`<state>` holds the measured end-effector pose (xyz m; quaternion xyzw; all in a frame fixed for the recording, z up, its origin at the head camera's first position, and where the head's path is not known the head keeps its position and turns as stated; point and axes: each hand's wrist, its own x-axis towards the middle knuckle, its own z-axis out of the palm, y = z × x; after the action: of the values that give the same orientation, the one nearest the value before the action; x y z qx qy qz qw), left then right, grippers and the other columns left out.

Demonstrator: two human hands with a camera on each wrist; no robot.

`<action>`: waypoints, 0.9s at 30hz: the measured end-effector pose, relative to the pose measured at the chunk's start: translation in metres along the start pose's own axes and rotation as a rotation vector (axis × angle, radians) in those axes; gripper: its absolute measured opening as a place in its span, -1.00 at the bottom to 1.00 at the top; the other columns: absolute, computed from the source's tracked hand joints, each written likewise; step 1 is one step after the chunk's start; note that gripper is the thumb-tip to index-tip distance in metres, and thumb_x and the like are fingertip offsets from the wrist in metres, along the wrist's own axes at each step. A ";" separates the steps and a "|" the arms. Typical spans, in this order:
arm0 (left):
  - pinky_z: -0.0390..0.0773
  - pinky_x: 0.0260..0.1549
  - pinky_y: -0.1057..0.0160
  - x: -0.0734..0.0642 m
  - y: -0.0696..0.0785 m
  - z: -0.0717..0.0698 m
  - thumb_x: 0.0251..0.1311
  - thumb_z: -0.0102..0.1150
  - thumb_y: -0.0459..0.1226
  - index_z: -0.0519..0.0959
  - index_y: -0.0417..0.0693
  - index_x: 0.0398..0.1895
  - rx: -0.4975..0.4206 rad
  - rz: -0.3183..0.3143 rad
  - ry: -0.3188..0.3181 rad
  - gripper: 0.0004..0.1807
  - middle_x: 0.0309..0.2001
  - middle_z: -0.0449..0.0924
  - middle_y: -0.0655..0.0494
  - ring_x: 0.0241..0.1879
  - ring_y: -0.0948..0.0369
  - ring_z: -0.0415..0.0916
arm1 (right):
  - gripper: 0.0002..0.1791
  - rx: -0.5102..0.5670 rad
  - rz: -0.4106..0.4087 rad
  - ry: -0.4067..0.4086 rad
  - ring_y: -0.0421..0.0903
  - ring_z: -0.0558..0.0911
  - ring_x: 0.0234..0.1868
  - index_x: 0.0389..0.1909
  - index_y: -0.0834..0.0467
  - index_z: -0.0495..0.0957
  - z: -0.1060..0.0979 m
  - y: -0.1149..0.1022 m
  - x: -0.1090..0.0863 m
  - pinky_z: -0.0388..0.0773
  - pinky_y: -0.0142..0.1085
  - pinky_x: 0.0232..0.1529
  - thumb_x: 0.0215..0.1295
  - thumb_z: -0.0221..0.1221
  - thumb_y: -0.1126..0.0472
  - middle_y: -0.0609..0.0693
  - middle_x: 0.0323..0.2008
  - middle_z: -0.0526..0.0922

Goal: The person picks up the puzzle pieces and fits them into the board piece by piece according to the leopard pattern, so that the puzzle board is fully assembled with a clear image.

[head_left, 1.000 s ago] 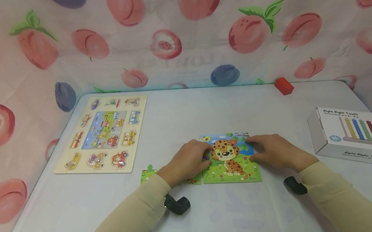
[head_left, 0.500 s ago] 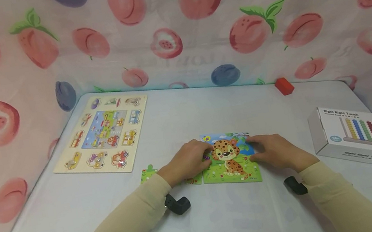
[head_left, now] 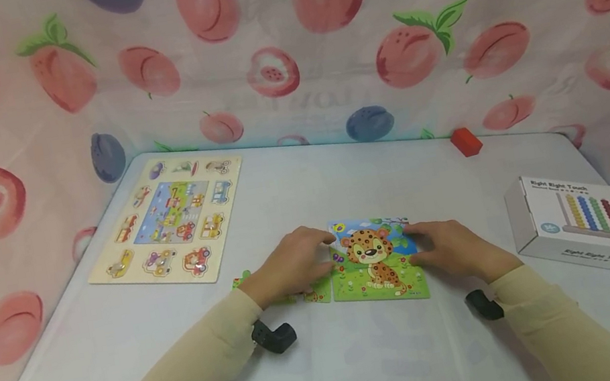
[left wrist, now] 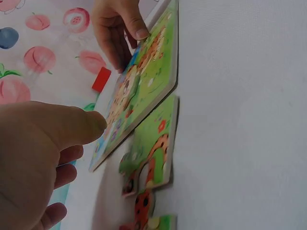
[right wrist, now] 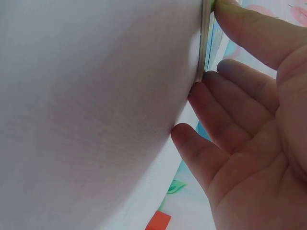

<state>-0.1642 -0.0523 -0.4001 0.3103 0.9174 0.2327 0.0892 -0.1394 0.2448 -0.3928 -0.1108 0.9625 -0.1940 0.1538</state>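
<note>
A square puzzle of a spotted leopard cub (head_left: 375, 260) lies flat mid-table. On its right edge rests my right hand (head_left: 450, 250); in the right wrist view the thumb (right wrist: 249, 26) touches the board's edge and the fingertips meet the edge and the table. My left hand (head_left: 287, 265) hovers left of the puzzle, fingers loosely extended, with a small gap visible from the board in the left wrist view. Partly under it lie loose puzzle pieces, one green with an orange spotted pattern (left wrist: 160, 143) and another further left (head_left: 242, 276).
At the far left lies a wooden peg puzzle board (head_left: 205, 269) with vehicle pieces. A red block (head_left: 466, 141) sits near the table's back edge. A white box (head_left: 598, 220) with a bead-rack picture stands at the right. Fruit-print cloth (head_left: 262, 14) hangs behind the table.
My left hand has let go of the puzzle's left edge and shifted a little left, uncovering the puzzle's left side. The right hand and the puzzle have stayed put.
</note>
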 end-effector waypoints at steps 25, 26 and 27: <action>0.41 0.20 0.00 -0.056 -0.040 -0.036 0.18 0.43 -0.17 0.56 -0.10 0.24 0.014 -0.083 0.067 -0.45 0.17 0.56 -0.01 0.22 0.02 0.42 | -0.30 0.005 -0.008 -0.002 0.33 0.31 0.36 0.38 0.24 0.41 0.000 0.002 0.000 0.25 0.23 0.29 0.26 0.36 0.08 0.31 0.35 0.39; 0.41 0.20 0.00 -0.058 -0.042 -0.038 0.17 0.43 -0.17 0.57 -0.10 0.23 0.017 -0.082 0.072 -0.45 0.16 0.56 -0.01 0.22 0.02 0.43 | -0.30 0.005 -0.010 -0.003 0.33 0.31 0.36 0.38 0.24 0.41 0.000 0.001 0.000 0.25 0.24 0.29 0.26 0.35 0.08 0.31 0.35 0.39; 0.42 0.19 -0.01 -0.061 -0.043 -0.039 0.17 0.44 -0.17 0.57 -0.10 0.23 0.020 -0.080 0.078 -0.45 0.15 0.57 -0.02 0.21 0.01 0.44 | -0.30 0.009 -0.009 -0.002 0.33 0.31 0.36 0.38 0.24 0.41 0.000 0.001 0.000 0.24 0.23 0.29 0.26 0.35 0.08 0.31 0.35 0.39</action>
<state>-0.1509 -0.1338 -0.3858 0.2648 0.9342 0.2316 0.0594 -0.1400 0.2459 -0.3931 -0.1147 0.9609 -0.1992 0.1543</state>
